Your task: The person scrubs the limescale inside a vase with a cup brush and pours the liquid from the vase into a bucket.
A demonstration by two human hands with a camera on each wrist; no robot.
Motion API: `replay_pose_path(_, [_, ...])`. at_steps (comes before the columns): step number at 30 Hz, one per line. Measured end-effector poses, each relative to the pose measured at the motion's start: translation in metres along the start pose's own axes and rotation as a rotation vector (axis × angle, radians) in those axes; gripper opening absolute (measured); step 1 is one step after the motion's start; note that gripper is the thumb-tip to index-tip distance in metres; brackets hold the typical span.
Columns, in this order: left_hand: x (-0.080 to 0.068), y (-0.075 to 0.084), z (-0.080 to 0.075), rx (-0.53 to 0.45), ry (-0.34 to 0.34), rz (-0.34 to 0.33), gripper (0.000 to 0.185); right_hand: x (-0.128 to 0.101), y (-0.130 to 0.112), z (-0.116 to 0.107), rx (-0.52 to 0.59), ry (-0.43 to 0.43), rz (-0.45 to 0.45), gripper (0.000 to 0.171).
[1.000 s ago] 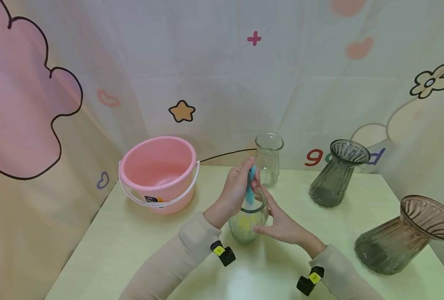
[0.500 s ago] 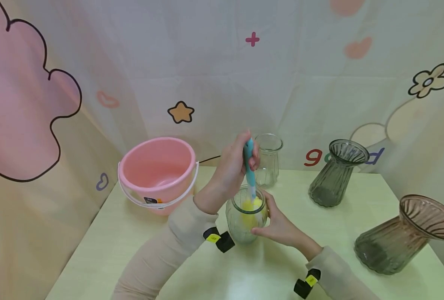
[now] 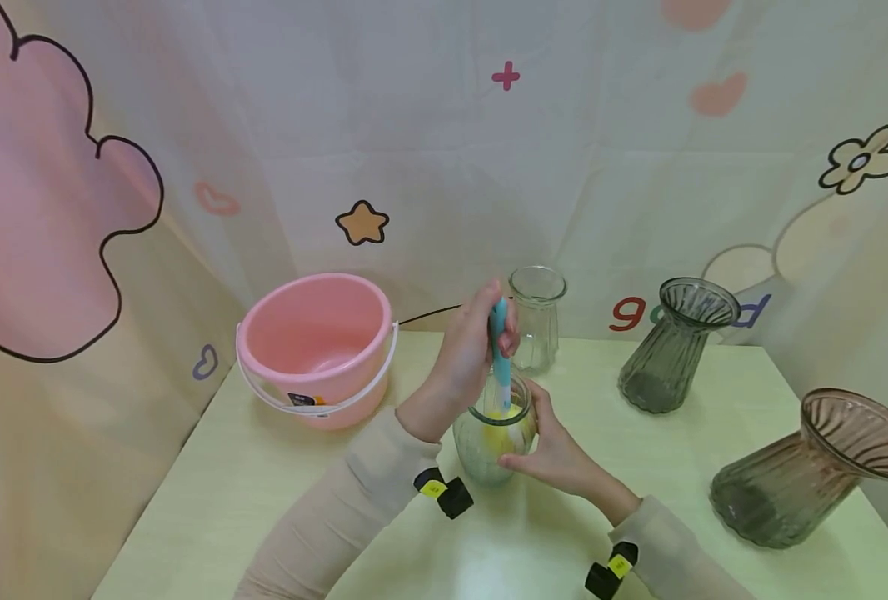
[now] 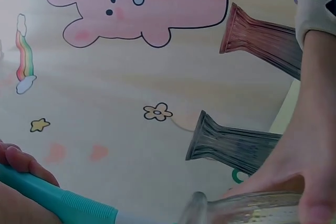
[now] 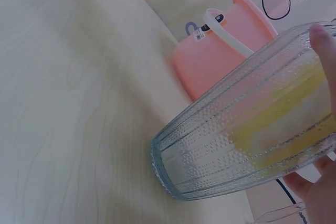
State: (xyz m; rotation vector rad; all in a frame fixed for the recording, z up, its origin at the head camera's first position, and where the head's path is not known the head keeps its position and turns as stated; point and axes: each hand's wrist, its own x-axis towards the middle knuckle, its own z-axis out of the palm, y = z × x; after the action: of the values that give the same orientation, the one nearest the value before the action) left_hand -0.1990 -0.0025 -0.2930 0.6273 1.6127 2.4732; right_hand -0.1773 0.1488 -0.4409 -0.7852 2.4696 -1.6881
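— Where's the brush [image 3: 503,367]?
— At mid-table, its turquoise handle [image 4: 86,206] above the mouth of the glass jar [image 3: 484,461], its yellow end [image 3: 514,412] inside. The left hand [image 3: 468,342] wraps its fingers round that handle.
— And the right hand [image 3: 560,454]?
— Thumb and fingers curl round the jar's right side.
— What's around them?
— A clear vase [image 3: 537,333] just beyond, a pink bucket [image 3: 316,321] far left, a grey vase [image 3: 663,362] far right, a brown vase [image 3: 777,475] nearer right.

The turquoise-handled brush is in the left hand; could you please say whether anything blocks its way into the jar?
Nothing visible does: the left hand grips the brush, whose yellow head is already inside the jar.
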Motion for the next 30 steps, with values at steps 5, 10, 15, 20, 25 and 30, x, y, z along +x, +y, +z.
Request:
replay_pose_path(5, [-0.004,-0.021,-0.007,0.067,0.033,-0.039,0.048,-0.002,-0.02,0.002,-0.039,0.025,-0.023,0.102])
replay_pose_path(10, [-0.007,-0.043,-0.015,0.13,0.066,-0.074,0.046,0.0,0.002,0.004,-0.042,0.025,-0.021,0.107])
replay_pose_path(15, [-0.007,-0.046,-0.02,0.146,0.065,-0.066,0.046,-0.001,0.009,-0.004,-0.011,-0.074,0.015,0.106])
replay_pose_path(20, [-0.007,-0.047,-0.021,0.145,0.066,-0.06,0.046,-0.002,0.011,-0.012,-0.021,-0.141,0.032,0.105])
replay_pose_path(25, [-0.008,-0.043,-0.017,0.123,0.062,-0.066,0.045,0.0,0.016,-0.012,-0.035,-0.111,-0.02,0.105])
replay_pose_path(30, [-0.007,-0.029,-0.009,0.11,0.052,-0.071,0.046,-0.001,0.019,-0.008,-0.046,-0.064,-0.056,0.099])
